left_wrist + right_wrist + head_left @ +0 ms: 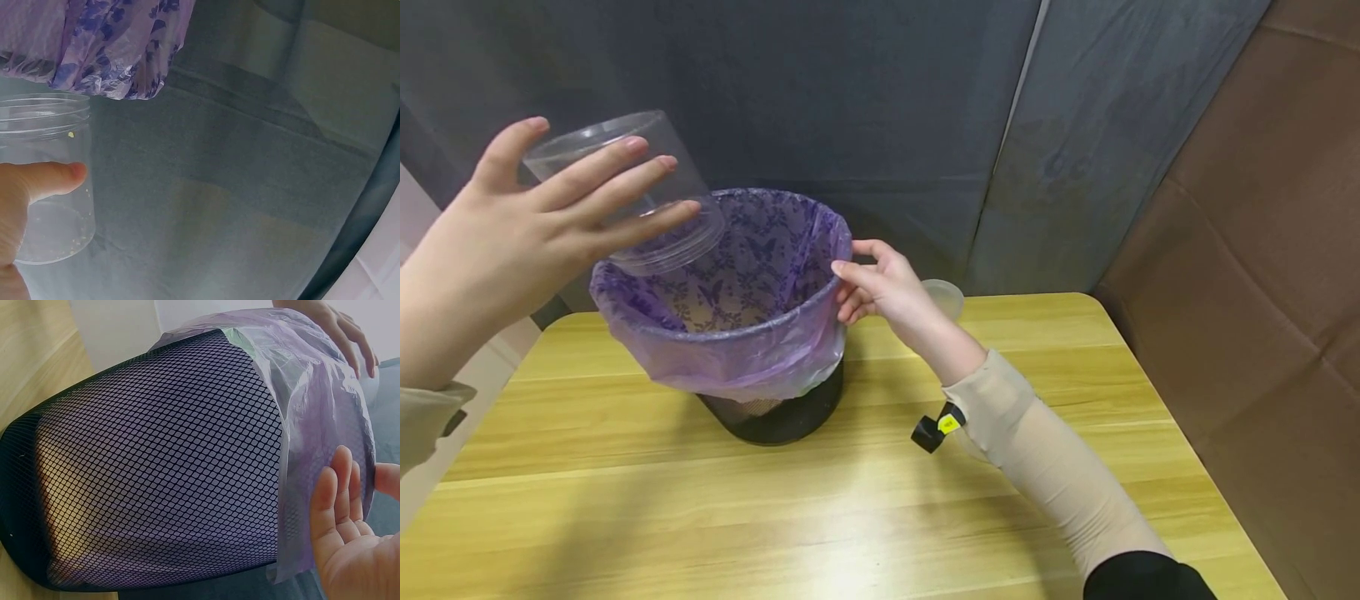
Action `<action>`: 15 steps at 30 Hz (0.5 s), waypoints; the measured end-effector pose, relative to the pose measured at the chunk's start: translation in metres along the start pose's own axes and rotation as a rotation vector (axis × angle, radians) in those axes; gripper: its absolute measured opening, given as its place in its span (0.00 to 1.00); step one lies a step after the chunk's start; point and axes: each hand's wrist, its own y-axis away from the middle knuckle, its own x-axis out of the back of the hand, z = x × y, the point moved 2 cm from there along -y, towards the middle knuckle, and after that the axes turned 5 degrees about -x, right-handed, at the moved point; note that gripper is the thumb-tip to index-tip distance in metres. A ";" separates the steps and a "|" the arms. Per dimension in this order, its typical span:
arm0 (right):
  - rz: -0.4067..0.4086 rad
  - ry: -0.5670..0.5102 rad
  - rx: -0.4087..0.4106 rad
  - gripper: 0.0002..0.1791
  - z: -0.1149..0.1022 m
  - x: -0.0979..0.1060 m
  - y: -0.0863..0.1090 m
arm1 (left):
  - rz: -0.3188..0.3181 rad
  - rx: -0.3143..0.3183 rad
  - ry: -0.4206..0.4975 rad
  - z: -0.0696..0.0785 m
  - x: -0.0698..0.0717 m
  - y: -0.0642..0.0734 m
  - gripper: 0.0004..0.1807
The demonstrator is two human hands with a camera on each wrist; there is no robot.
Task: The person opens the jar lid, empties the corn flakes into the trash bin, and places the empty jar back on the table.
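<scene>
- The left grip (542,221) holds a clear jar (59,222), fingers spread along one side and thumb against the wall; pale specks cling inside.
- The jar lies on the palm side of the left grip, its long axis slanting: base up by the thumb, threaded mouth down and rightward, over the left part of the lined opening. Whether the mouth dips below the rim, I cannot tell.
- The mesh bin (162,450) stands right of the left grip and left of the right grip. The left grip, with the jar, is the one above the opening.
- The right grip (887,287) pinches the purple liner (737,358) at the rim, well apart from the jar.
- The liner's left edge is the nearest obstruction below the left grip.
- A clear round piece (946,296) sits just behind the right grip on the counter (700,525); a grey curtain (910,100) hangs beyond both.
</scene>
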 end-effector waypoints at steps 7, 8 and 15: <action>0.001 -0.003 -0.011 0.23 0.000 -0.001 0.001 | 0.148 -0.026 0.548 -0.008 0.010 -0.003 0.78; 0.001 -0.003 -0.012 0.23 0.000 -0.002 0.001 | 0.147 -0.026 0.531 -0.008 0.010 -0.003 0.80; 0.004 -0.004 -0.011 0.22 0.000 -0.002 0.000 | 0.120 -0.024 0.339 -0.003 0.002 -0.002 0.73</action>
